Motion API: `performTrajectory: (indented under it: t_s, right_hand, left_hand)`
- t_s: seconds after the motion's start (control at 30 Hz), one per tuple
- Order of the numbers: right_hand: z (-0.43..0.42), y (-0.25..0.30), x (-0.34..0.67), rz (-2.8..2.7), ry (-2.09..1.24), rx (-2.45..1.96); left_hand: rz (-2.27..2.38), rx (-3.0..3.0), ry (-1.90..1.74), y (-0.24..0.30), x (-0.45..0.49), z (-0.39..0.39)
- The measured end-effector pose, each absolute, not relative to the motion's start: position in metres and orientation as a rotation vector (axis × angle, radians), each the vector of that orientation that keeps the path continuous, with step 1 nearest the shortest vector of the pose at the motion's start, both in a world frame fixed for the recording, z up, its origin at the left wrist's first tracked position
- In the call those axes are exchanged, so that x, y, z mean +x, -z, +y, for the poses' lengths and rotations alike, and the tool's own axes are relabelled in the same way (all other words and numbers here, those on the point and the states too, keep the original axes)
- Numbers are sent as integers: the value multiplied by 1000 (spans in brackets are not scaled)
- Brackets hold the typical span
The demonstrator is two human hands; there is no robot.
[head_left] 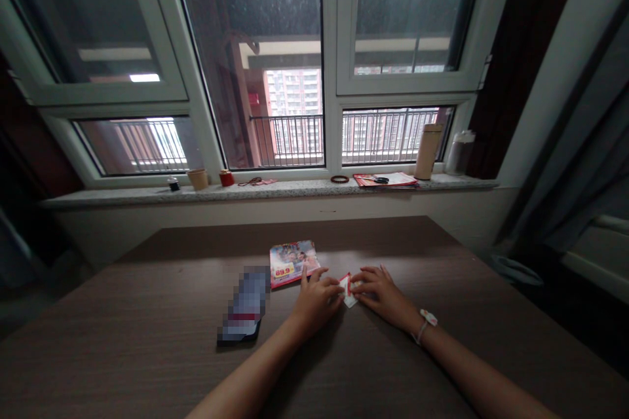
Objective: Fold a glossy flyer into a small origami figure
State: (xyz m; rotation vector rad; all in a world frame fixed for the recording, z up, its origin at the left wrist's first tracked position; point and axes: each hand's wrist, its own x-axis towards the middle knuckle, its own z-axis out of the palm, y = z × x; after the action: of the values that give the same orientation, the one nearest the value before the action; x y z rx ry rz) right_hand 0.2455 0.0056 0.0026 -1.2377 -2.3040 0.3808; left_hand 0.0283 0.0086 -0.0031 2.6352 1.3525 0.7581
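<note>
A small folded paper [348,291], white with red parts, lies on the brown table between my two hands. My left hand [318,296] has its thumb and fingertips closed on the paper's left edge, with the index finger raised. From the other side, my right hand [381,293] pinches the right edge, its outer fingers lifted away. Fingers cover part of the paper, so its full shape is hidden. Just left of my left hand is a printed flyer [289,258] with a red border. Further left lies a phone [246,308], its screen blurred out.
Beyond the table [162,275], a stone windowsill [295,190] holds a paper cup [198,179], a red can [227,177], a dark ring [339,179], scissors [381,180] on printed sheets [400,178], a tan flask [428,152] and a clear bottle [460,154].
</note>
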Motion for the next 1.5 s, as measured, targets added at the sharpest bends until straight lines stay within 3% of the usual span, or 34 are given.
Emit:
performTrajectory:
  t_s: [1.5]
  right_hand:
    - [6,3,244,-2316,-405,-1192]
  left_hand:
    - [1378,2606,-643,-11,25,2]
